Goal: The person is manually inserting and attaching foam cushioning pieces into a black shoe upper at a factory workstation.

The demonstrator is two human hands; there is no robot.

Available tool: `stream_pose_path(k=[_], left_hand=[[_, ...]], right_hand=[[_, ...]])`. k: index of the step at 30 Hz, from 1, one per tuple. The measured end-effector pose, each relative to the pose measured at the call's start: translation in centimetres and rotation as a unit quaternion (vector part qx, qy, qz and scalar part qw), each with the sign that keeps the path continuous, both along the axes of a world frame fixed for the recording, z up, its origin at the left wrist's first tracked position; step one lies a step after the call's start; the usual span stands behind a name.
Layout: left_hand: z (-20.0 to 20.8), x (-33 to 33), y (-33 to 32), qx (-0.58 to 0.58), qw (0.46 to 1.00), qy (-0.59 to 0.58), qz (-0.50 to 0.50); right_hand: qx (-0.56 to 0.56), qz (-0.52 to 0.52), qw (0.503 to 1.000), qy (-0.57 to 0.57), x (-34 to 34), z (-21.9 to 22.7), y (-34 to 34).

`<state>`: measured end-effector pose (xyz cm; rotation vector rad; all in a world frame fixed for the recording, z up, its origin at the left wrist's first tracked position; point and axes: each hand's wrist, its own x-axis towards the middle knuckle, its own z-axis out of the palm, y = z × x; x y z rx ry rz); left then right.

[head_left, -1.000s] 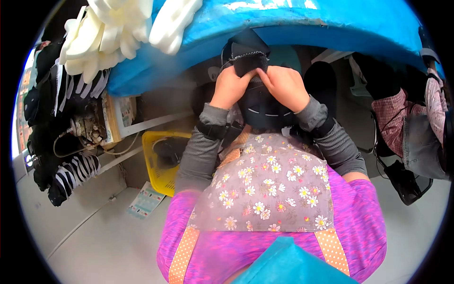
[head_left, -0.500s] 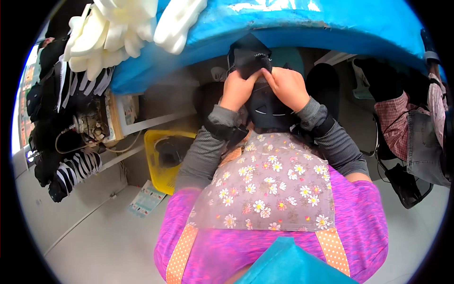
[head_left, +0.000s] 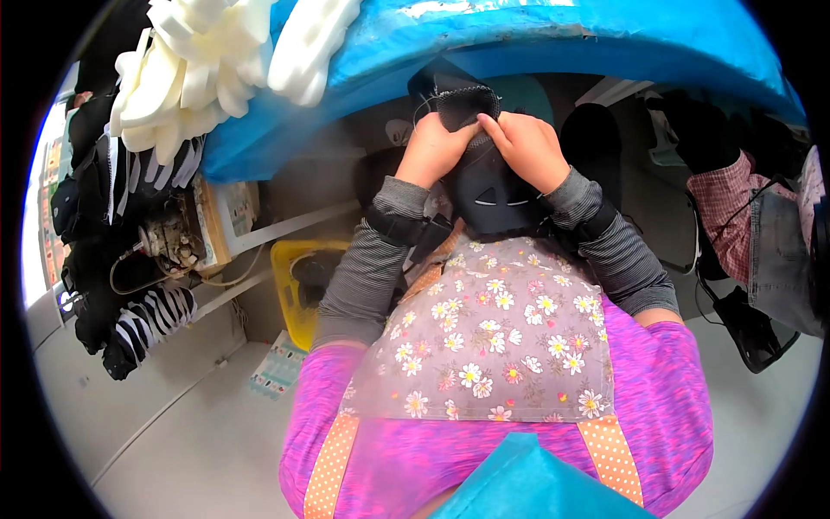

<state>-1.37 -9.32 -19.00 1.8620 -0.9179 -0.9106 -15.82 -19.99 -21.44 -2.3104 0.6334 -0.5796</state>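
A black fabric piece [head_left: 467, 102] with a pale stitched rim is pinched between both hands, above my lap at the blue-covered table's near edge. Its upper end opens like a pocket, and loose threads hang at its left side. My left hand [head_left: 435, 149] is closed on the left of the rim, thumb pointing inward. On the opposite side my right hand [head_left: 529, 151] grips the rim, the two thumbs almost meeting. Below the hands lies dark material [head_left: 494, 201] with white curved lines; whether it joins the held piece, I cannot tell.
A blue-covered table [head_left: 553, 65] spans the far side, with white foam pieces [head_left: 194, 82] at its left. Black and striped fabric pieces [head_left: 156, 313] hang at far left. A yellow basket [head_left: 290, 294] stands left of my arm. Another person's checked sleeve [head_left: 724, 203] shows at right.
The black fabric has turned in my hands, so its stitched rim and opening show more. Both hands keep hold of it and have shifted only slightly.
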Motion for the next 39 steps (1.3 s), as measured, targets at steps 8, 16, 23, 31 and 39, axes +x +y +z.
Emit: stream_pose_path(k=[8,16,23,31,39], left_hand=[[0.2,-1.4,0.8,-0.023,0.989,-0.135,0.053],[1.0,-0.8,-0.1,0.015,0.988,-0.154,0.007],[0.0,-0.3,-0.4,0.008,0.999,-0.042,-0.014],[0.5,-1.6,0.9,-0.058,0.992,-0.11,0.026],[0.4,-0.4,0.0,-0.021,0.998,-0.06,-0.005]], right_hand=[[0.007,0.012,1.0,0.008,-0.2,0.1,-0.2],[0.052,-0.027,0.998,-0.015,-0.3,-0.4,0.1],[-0.011,-0.014,1.0,0.02,0.2,-0.8,-0.5],[0.028,-0.011,0.999,-0.017,-0.6,0.2,0.3],[-0.023,-0.016,1.0,0.008,0.2,-0.4,0.0]])
